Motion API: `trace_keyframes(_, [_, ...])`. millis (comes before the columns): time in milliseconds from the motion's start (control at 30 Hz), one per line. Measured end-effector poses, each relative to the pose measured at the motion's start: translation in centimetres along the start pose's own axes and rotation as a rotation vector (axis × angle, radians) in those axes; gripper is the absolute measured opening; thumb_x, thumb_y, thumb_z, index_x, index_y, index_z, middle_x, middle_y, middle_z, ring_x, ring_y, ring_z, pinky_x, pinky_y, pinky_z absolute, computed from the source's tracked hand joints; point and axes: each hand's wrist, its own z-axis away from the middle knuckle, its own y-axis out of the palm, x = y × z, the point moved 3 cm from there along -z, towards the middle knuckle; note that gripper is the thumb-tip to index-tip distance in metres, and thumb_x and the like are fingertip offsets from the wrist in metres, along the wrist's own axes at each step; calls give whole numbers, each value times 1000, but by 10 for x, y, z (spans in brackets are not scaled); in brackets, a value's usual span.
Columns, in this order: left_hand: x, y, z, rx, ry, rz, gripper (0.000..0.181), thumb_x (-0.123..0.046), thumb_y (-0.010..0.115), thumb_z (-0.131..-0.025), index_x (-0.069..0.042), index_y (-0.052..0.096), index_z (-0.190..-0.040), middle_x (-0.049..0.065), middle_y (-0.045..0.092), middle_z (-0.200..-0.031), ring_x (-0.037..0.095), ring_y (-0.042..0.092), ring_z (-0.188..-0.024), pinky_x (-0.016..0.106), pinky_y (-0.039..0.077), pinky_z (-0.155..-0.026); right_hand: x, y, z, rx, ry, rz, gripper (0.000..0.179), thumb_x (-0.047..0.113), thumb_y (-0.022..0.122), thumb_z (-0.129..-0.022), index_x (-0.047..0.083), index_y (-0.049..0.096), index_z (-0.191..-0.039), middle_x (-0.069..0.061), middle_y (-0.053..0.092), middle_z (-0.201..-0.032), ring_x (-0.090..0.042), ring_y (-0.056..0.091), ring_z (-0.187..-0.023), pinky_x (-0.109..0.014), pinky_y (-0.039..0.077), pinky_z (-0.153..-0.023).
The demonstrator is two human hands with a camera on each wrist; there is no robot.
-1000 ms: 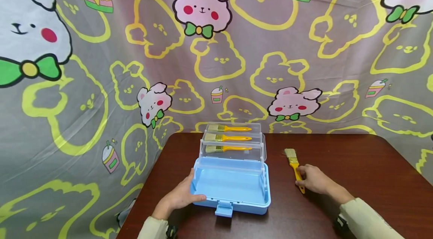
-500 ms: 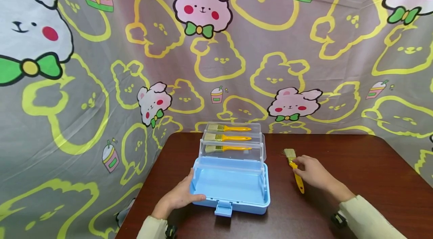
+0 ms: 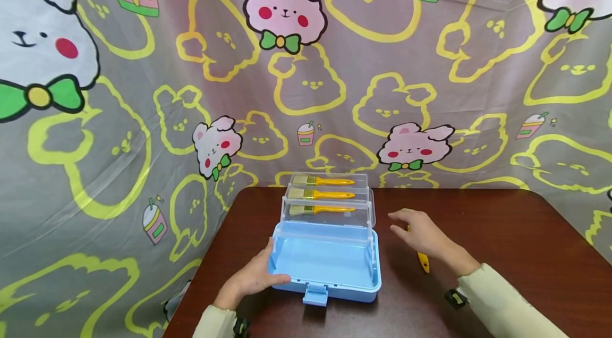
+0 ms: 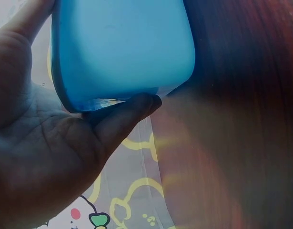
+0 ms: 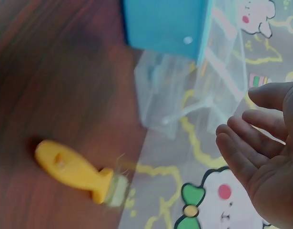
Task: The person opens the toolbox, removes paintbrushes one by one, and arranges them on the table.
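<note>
On the table stands a light-blue storage box (image 3: 327, 261), its lid open and its clear tiered trays (image 3: 365, 221) raised at the back. Three paintbrushes (image 3: 332, 195) with yellow handles lie in those trays, one per tier. My left hand (image 3: 253, 278) grips the box's front left corner, thumb over the front rim and fingers along the left side. To the right of the box a fourth paintbrush (image 3: 423, 262) lies on the table. My right hand (image 3: 423, 231) hovers over it, holding nothing, and hides most of it in the head view. Its fingers point toward the trays.
The dark wooden table (image 3: 507, 242) extends to the right of the right hand. A patterned cloth (image 3: 334, 72) with cartoon animals hangs behind and to the left. At the box's front a blue latch (image 3: 316, 295) hangs down.
My right hand has let go of the loose paintbrush and moved up and left toward the box. The paintbrush stays on the table. My left hand has not moved.
</note>
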Motion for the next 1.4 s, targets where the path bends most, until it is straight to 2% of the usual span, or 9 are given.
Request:
trace_keyframes(367, [2, 0, 0, -3, -19, -11, 117, -42, 78, -75, 3, -1, -149, 26, 18, -151, 41, 34, -128, 61, 28, -101, 38, 9, -21, -15, -91, -33, 36, 16, 71, -85, 2, 65, -118, -11, 66, -111, -27, 63, -98, -45, 50, -83])
trace_keyframes(533, [2, 0, -1, -3, -8, -3, 117, -42, 78, -75, 3, -1, -149, 26, 18, -151, 40, 35, -127, 61, 28, -101, 52, 16, -30, 5, -121, -27, 35, 15, 71, -85, 3, 66, -117, -10, 67, -108, -20, 61, -83, -34, 54, -73])
trace_keyframes(600, [3, 0, -1, -3, -5, -4, 117, -42, 78, -76, 3, -1, -149, 26, 17, -151, 40, 34, -128, 60, 27, -102, 56, 19, -33, 24, -123, -32, 36, 15, 71, -85, 4, 66, -118, -9, 67, -109, -18, 61, -83, -32, 54, -72])
trace_keyframes(767, [4, 0, -1, 1, 3, -3, 116, -42, 77, -76, 3, -1, -149, 26, 15, -152, 40, 32, -130, 59, 26, -102, 60, 27, -40, 89, -102, -33, 37, 17, 69, -87, 4, 63, -122, -11, 65, -114, -25, 63, -98, -39, 52, -80])
trace_keyframes(1067, [3, 0, -1, 5, -4, -4, 116, -42, 77, -76, 3, -1, -149, 26, 15, -152, 40, 31, -130, 60, 26, -102, 64, 39, -50, 177, -93, 19, 39, 21, 68, -89, 4, 62, -124, -10, 63, -119, -24, 61, -105, -40, 50, -85])
trace_keyframes(1400, [2, 1, 0, 2, -22, -7, 116, -41, 78, -76, 4, 0, -149, 27, 16, -151, 41, 31, -131, 59, 25, -103, 65, 48, -54, 268, -189, 87, 41, 22, 60, -94, 0, 57, -128, -15, 55, -131, -29, 50, -121, -45, 42, -96])
